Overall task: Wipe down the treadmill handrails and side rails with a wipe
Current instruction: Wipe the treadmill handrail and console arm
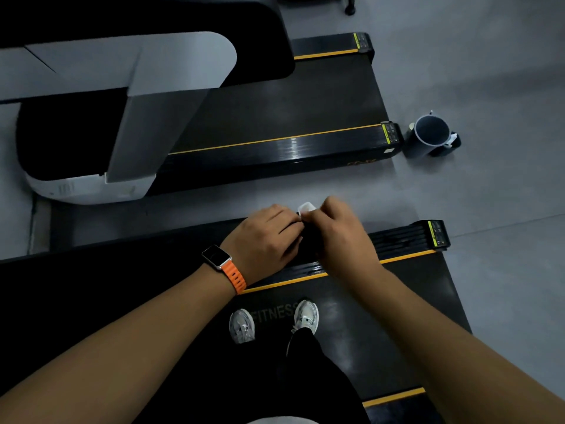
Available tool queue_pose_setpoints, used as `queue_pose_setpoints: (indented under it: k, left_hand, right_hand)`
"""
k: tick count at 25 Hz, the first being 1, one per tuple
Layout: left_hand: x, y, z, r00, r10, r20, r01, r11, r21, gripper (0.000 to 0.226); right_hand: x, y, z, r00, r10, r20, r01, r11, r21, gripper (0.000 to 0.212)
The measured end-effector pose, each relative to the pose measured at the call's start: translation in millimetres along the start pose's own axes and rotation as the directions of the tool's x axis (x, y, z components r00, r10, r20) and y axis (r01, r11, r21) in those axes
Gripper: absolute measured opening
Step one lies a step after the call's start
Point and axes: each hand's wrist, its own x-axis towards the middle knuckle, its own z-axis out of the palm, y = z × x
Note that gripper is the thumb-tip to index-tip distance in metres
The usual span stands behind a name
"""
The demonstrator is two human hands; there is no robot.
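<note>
Dark pack (309, 240) gripped by left hand (266, 240). White piece (306, 207), wipe or lid unclear, pinched by right hand (342, 234) above side rail (406, 238). Wipe-fetching step judged. A free pull is called for next.

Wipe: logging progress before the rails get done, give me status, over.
Left hand grips what looks like a dark pack; right hand pinches white wipe at its top. Wipe not on side rail yet. Nothing between hands and rail.
</note>
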Motion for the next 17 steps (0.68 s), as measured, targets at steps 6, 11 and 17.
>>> queue_pose_setpoints:
  k: [6, 11, 17]
  left_hand:
    - [0, -2, 0, 1.0, -0.003, -0.005, 0.003, 1.0, -0.02, 0.02]
    - [-1, -2, -1, 1.0, -0.021, -0.01, 0.02, 0.998, -0.054, 0.019]
    - [-7, -6, -5, 0.998, -0.049, -0.031, 0.046, 0.996, -0.08, 0.019]
  right_hand:
    - [-31, -17, 6, 0.996, 0.081, -0.039, -0.079, 0.995, 0.052, 0.044]
    - [-45, -25, 11, 0.991, 0.123, -0.052, -0.118, 0.989, 0.093, 0.042]
    - [-43, -35, 12, 0.994, 0.08, -0.071, -0.076, 0.995, 0.057, 0.021]
